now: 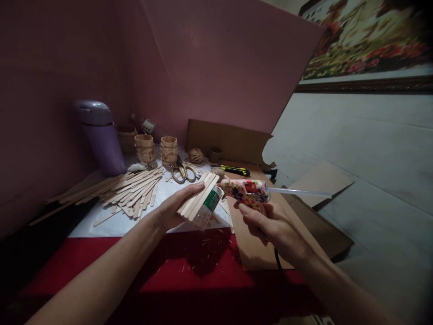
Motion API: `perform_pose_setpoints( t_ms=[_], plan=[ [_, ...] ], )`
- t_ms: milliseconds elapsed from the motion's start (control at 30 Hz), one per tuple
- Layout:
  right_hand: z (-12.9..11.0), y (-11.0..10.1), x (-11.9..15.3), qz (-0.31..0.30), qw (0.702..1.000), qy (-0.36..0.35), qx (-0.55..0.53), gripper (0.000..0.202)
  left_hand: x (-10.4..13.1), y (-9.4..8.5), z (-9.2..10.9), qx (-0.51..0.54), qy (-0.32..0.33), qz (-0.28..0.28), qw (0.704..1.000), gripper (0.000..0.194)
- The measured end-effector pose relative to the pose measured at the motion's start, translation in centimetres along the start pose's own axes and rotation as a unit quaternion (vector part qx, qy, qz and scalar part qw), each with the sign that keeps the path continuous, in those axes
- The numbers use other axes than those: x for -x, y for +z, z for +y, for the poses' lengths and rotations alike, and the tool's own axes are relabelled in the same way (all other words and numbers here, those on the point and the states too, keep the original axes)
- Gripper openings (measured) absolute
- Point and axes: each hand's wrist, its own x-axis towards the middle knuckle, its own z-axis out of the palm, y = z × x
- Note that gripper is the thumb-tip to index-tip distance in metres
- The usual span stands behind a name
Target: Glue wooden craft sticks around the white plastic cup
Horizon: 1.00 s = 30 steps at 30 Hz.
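My left hand (176, 203) is wrapped round a clear plastic bottle (203, 215) with a green label, held tilted above the table's front. Several wooden craft sticks (199, 196) lie side by side along the bottle's upper left face. In my right hand (267, 221) is a flower-patterned hot glue gun (243, 189), its nozzle pointing left at the bottle's upper end. Whether the nozzle touches the bottle or a stick I cannot tell. A long clear glue stick (299, 193) sticks out of the gun's back, and a dark cord hangs below my right hand.
Loose craft sticks (135, 194) are heaped on white paper at left. Behind stand a purple bottle (103, 140), stick-covered cups (169, 151), scissors (183, 173) and a twine ball (195, 155). A yellow-black cutter (235, 170) lies on cardboard (252, 246). Red cloth (189, 271) covers the front.
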Motion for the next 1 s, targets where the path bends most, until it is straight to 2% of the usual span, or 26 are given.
perform_pose_setpoints(
  t_ms=[333, 600, 767, 1000],
  plan=[
    [1.0, 0.2, -0.4, -0.001, 1.000, -0.010, -0.010, 0.050, 0.0, 0.1, 0.0, -0.013, 0.009, -0.007, 1.000, 0.032],
    [0.5, 0.5, -0.3, -0.005, 0.999, -0.005, -0.037, 0.046, 0.1, 0.0, -0.1, -0.008, 0.012, 0.008, 1.000, 0.033],
    [0.5, 0.5, -0.3, -0.001, 0.999, -0.009, -0.046, 0.047, 0.1, -0.1, -0.1, -0.006, 0.005, -0.004, 1.000, 0.034],
    [-0.1, 0.6, 0.1, -0.007, 0.999, -0.012, -0.046, 0.048, 0.1, 0.3, 0.1, -0.008, 0.004, 0.011, 1.000, 0.034]
  ],
)
